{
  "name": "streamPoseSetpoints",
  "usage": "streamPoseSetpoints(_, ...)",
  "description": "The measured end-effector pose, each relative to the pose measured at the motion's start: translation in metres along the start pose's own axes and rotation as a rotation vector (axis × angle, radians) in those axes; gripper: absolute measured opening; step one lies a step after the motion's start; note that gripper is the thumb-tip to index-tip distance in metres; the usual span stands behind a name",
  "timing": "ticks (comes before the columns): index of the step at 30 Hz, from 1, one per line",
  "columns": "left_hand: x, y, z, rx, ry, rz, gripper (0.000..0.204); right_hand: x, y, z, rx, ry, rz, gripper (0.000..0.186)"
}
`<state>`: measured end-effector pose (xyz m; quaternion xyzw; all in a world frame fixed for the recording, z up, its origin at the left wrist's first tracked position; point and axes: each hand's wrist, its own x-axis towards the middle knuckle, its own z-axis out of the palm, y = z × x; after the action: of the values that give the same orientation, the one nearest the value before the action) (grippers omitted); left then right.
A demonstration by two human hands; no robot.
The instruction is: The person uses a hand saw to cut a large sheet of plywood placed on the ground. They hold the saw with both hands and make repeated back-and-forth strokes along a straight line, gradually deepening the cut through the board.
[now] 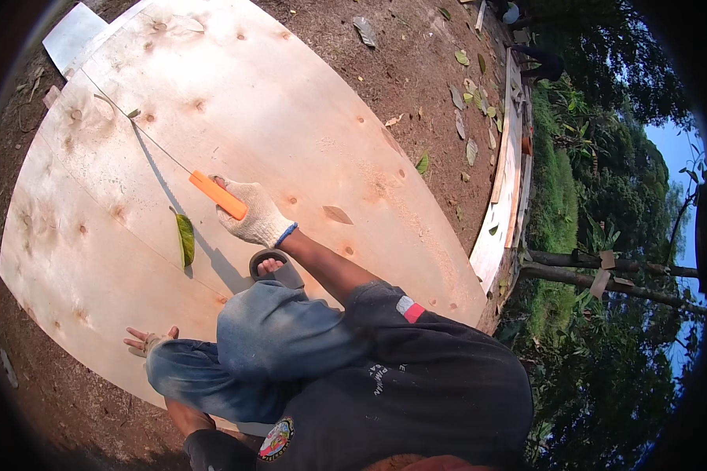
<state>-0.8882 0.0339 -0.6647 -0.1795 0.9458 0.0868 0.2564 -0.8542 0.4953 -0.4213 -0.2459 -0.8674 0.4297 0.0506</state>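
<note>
My right hand [255, 218], in a white knitted glove with a blue cuff, is closed round the orange handle [218, 195] of a handsaw. The saw's thin blade [159, 146] appears nearly edge-on, pointing to the far left over a pale plywood sheet [314, 133]; its toothed shadow falls on the wood. Whether the blade touches the sheet, I cannot tell. A faint straight line runs along the plywood. Beyond my bent knee, my left hand [144, 342] has its fingers spread at the sheet, holding nothing visible; part of it is hidden behind the jeans.
My sandalled foot [279, 269] rests on the plywood. A green leaf [183, 239], a brown leaf [338, 214] and sawdust lie on it. A grey-white panel [75, 38] sticks out at the far left corner. Brown soil, long boards [504, 188] and wooden poles [605, 271] lie beyond.
</note>
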Motion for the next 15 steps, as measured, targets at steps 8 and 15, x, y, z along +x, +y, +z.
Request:
streamPoseSetpoints(8, 0.017, 0.003, -0.055, 0.2, -0.26, 0.252, 0.115, 0.023, 0.046, 0.021, 0.092, 0.098, -0.069, 0.02)
streamPoseSetpoints(15, 0.005, 0.047, -0.185, 0.261, -0.246, 0.569, 0.072, -0.003, 0.038, -0.004, 0.125, 0.016, -0.071, 0.027)
